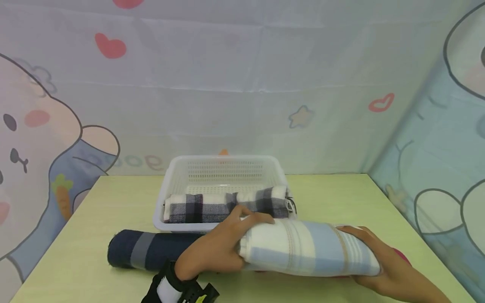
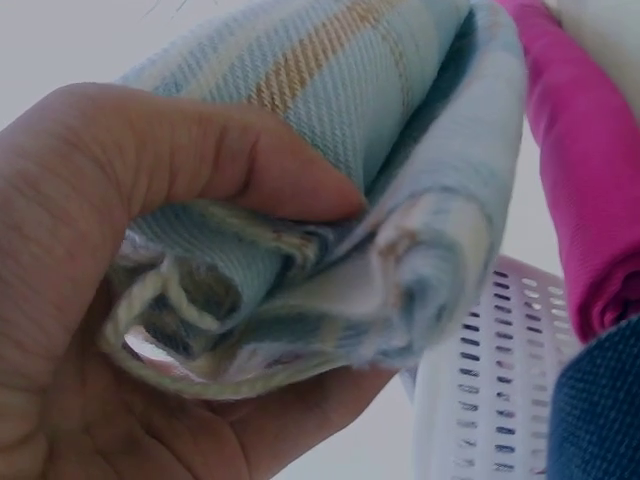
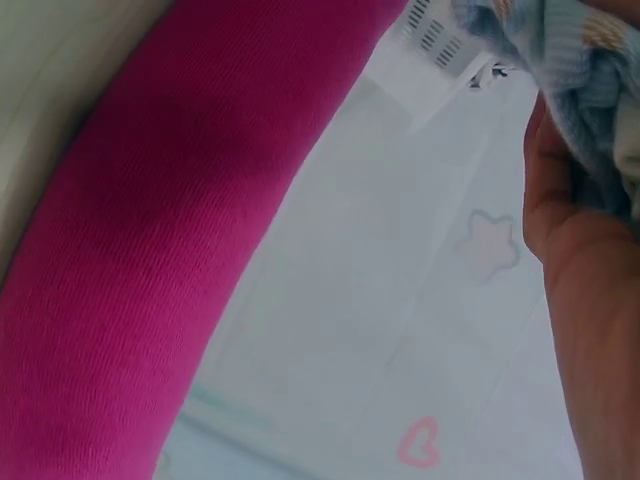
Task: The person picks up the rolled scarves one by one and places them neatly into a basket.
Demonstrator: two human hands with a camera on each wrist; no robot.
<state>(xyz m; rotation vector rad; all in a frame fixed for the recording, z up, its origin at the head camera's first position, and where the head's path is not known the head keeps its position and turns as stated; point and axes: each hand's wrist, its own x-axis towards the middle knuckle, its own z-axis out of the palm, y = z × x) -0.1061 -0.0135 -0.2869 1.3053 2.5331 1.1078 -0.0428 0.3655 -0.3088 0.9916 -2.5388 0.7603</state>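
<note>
A rolled scarf in pale blue and cream stripes (image 1: 307, 248) is held just above the yellow-green table (image 1: 94, 210). My left hand (image 1: 219, 244) grips its left end, thumb and fingers curled round the roll (image 2: 330, 150). At the other end my right hand (image 1: 375, 256) cups the roll, its fingers wrapped around the cloth (image 3: 590, 70). Under the roll lies a magenta rolled cloth (image 3: 170, 260), mostly hidden in the head view. A dark navy roll with a grey band (image 1: 151, 250) lies on the table to the left.
A white perforated basket (image 1: 223, 168) stands behind the hands, holding a black, grey and white plaid roll (image 1: 223, 206). A cartoon-printed cloth backdrop closes off the back and both sides of the table.
</note>
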